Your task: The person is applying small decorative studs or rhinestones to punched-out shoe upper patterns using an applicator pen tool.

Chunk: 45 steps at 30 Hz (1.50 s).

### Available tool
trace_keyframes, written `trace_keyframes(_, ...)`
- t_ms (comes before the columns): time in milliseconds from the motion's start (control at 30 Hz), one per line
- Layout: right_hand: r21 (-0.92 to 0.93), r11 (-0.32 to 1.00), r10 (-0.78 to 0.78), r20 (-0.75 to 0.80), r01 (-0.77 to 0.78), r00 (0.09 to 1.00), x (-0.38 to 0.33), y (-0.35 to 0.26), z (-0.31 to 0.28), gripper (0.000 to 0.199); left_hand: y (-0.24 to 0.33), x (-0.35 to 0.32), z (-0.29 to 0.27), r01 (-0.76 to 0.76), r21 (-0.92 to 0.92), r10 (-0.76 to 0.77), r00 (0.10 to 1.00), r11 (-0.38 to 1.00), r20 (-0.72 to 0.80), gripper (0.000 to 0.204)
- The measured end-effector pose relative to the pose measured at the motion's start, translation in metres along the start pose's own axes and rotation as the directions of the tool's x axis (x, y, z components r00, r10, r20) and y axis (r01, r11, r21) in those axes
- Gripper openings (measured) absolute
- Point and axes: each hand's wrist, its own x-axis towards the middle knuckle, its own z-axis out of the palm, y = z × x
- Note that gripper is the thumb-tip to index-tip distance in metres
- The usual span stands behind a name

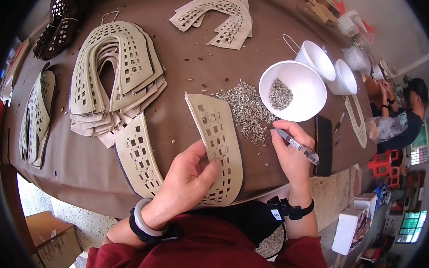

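In the lower centre of the frame, a beige perforated panel (230, 159) shows two arms on the brown table (174, 69), their join hidden behind the left hand (188, 174) and forearm. The right arm's long axis runs nearly top to bottom, its squared end pointing up and slightly left; the left arm's end also points up. The left hand is partly closed on the right arm's inner edge, thumb on the face, fingers passing beneath. At right of centre, the right hand (293, 155) pinches a gray marker (290, 140) between thumb and fingers; it slants from upper left, its narrow end toward the small metal pieces (247, 109), down to its clear end at lower right.
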Motion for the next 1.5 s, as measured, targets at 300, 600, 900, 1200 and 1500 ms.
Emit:
trace_keyframes(300,0.182,0.973,0.136,0.034,-0.140,0.990,-0.003,0.010,-0.004,0.012,0.002,0.001,0.002,-0.001,-0.060,0.001,1.000,0.998,0.003,0.032)
trace_keyframes(600,0.278,0.944,0.163,0.087,-0.180,0.983,-0.002,0.008,-0.009,0.013,0.002,0.001,0.002,0.005,-0.046,-0.005,1.000,0.999,-0.001,0.032)
trace_keyframes(900,0.165,0.971,0.166,0.048,-0.172,0.985,0.001,0.007,-0.003,0.014,0.001,0.002,0.002,0.009,-0.054,-0.010,1.000,0.999,-0.013,0.031)
trace_keyframes(1200,0.046,0.997,0.068,0.010,-0.068,0.998,0.001,-0.001,0.004,0.014,0.003,0.001,0.001,0.017,-0.067,-0.019,0.999,0.998,-0.027,0.031)
trace_keyframes(1500,0.322,0.932,0.160,0.045,-0.166,0.986,-0.006,-0.013,-0.008,0.014,-0.001,0.001,0.001,0.002,-0.107,-0.004,1.000,0.994,-0.021,0.031)
